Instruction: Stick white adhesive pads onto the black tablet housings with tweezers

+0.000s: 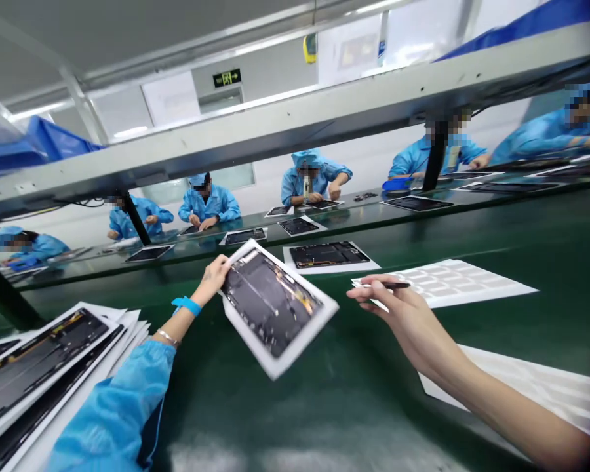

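Entry 1, centre frame: my left hand [215, 275], fingers closed on a corner of the tablet panel [275, 308], which is tilted above the green belt [324, 406]. I judge a firmer edge grip is wise.
Entry 2, right of centre: my right hand [398, 308] pinches a thin dark tool [391, 285] beside the sticker sheet [452, 280].

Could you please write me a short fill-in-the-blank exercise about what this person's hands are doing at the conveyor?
1. The left hand holds the opened tablet by one ____.
2. The wristband on the left wrist is ____.
3. The right hand pinches a thin dark tool above the sticker sheet on a belt coloured ____.
4. The stack of opened tablets lies to the person's ____.
Missing words: corner; blue; green; left.
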